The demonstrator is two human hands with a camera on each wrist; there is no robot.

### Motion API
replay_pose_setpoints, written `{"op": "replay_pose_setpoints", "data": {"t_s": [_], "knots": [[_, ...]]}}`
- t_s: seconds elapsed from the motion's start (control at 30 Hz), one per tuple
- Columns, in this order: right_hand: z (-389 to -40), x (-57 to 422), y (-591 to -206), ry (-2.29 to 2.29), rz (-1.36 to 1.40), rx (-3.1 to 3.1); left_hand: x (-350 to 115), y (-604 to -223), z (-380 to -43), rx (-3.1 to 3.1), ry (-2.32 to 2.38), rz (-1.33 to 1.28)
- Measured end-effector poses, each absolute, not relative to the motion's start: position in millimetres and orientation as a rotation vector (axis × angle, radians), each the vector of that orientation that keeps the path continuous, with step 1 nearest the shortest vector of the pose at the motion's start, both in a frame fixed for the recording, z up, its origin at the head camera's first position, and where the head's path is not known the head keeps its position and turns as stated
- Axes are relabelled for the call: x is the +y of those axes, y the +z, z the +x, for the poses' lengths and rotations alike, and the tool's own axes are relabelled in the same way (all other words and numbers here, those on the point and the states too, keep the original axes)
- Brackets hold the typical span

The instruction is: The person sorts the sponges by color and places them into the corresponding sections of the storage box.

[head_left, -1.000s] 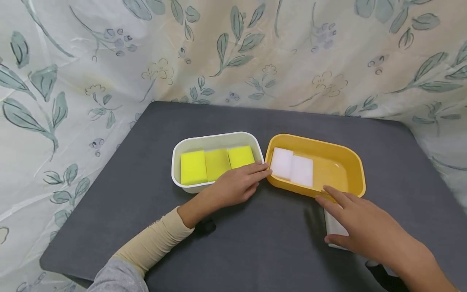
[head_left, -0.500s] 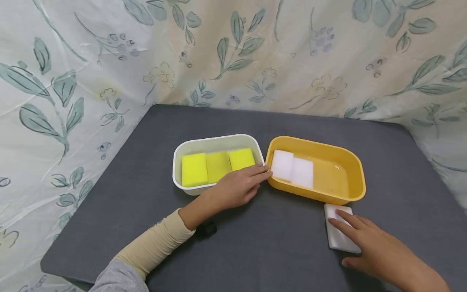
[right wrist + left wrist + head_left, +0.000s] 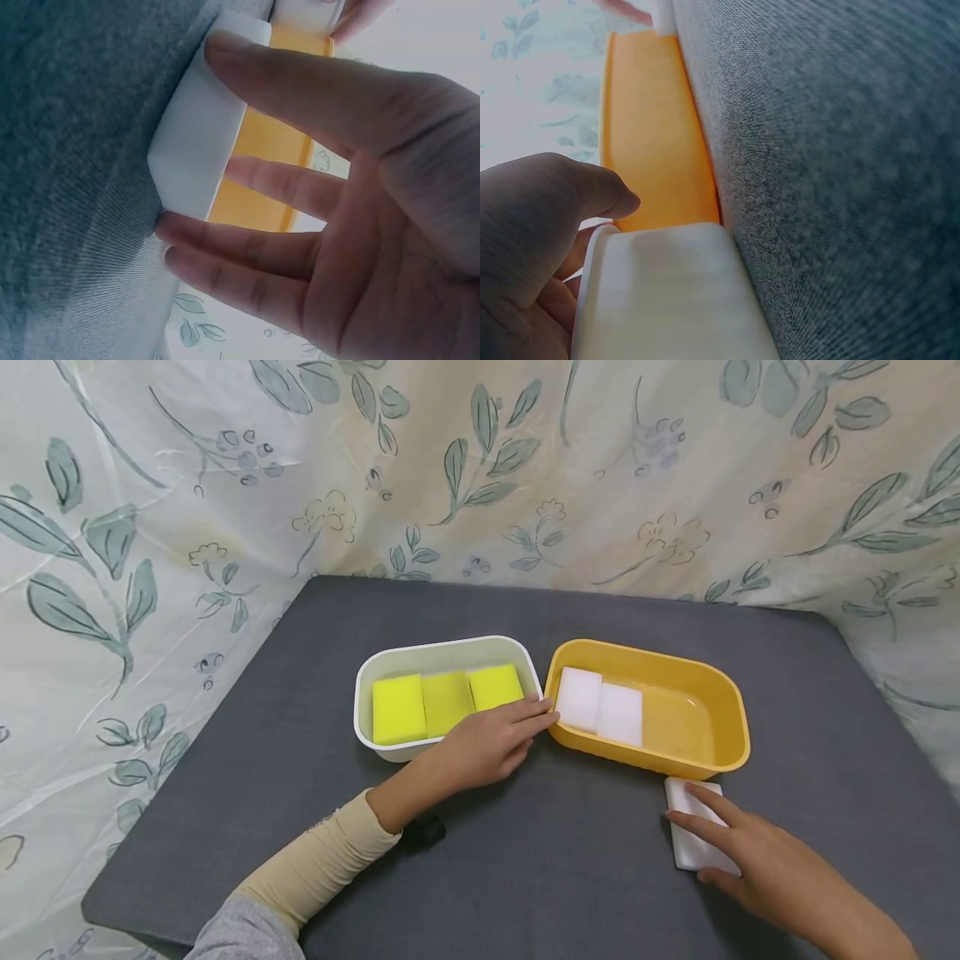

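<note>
Two white sponge blocks (image 3: pixel 621 715) lie at the left end of the yellow tub (image 3: pixel 693 727). Several yellow sponges (image 3: pixel 398 710) fill the white tub (image 3: pixel 442 653) beside it. My left hand (image 3: pixel 491 739) rests with extended fingers across the white tub's near right corner, fingertips at the yellow tub's rim. A third white sponge block (image 3: pixel 692 847) lies on the table by the yellow tub's near right corner. Over that block my right hand (image 3: pixel 772 868) is spread, fingers above its top and thumb by its near edge; the right wrist view has the block (image 3: pixel 199 127) between thumb and fingers.
Both tubs stand side by side on a dark grey cloth-covered table (image 3: pixel 555 843). A small black object (image 3: pixel 423 832) shows beside the left wrist. A leaf-patterned curtain (image 3: pixel 480 468) hangs along the table's back and sides.
My right hand has drawn back from the yellow tub's near rim and lowered to the loose white sponge block. The left hand and both tubs stay in place.
</note>
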State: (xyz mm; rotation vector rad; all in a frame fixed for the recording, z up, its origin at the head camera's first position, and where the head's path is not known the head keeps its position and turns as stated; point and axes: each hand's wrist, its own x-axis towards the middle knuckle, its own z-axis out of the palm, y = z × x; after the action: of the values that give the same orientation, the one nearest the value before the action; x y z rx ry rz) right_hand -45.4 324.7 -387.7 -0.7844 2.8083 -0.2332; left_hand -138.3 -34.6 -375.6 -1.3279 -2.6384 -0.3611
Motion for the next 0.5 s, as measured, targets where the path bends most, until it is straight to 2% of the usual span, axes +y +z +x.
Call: {"op": "replay_pose_setpoints", "data": {"t_s": [0.5], "knots": [[-45, 333, -376, -0.254, -0.885, 2.789, -34, -377, -139, -2.633, -0.377, -1.331]]}}
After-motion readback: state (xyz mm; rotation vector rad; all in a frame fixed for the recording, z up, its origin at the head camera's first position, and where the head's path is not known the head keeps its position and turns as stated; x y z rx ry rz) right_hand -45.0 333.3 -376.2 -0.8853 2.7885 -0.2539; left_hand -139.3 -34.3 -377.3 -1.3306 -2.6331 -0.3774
